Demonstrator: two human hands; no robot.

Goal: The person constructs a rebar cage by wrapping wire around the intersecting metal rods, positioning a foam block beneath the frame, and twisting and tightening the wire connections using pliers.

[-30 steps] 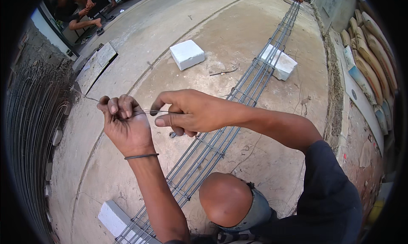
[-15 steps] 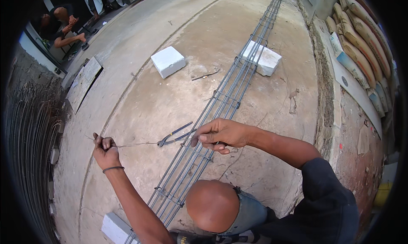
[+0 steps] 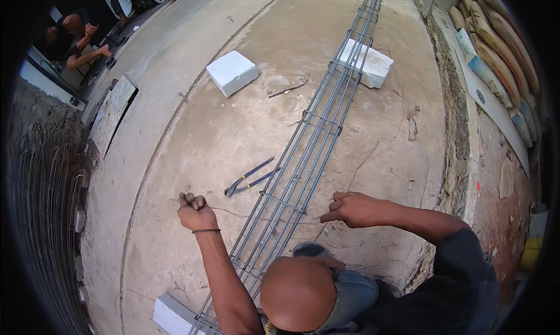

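Note:
My left hand (image 3: pixel 197 212) is closed on a thin tie wire (image 3: pixel 239 215), whose short end sticks out past the fingers. The wire runs slackly rightward across a long steel rebar cage (image 3: pixel 319 125) of thin bars and stirrups. My right hand (image 3: pixel 357 210) is to the right of the cage, fingers bent and pinched at the wire's other end. A pair of pincers (image 3: pixel 248 178) with dark blue and yellow handles lies just left of the cage, handles spread, touched by neither hand. My bent knee (image 3: pixel 298 291) is beside the cage's near part.
White blocks prop the cage at the far (image 3: pixel 373 65) and near (image 3: pixel 172 313) parts; another white block (image 3: pixel 232 72) lies on the concrete. Rebar rods (image 3: pixel 46 218) line the left, stacked sacks (image 3: pixel 496 55) the right. A person (image 3: pixel 76 40) sits at upper left.
My right hand has moved from above the cage to its right side. My left hand has come rightward, nearer the cage. The wire, taut before, now sags across the cage.

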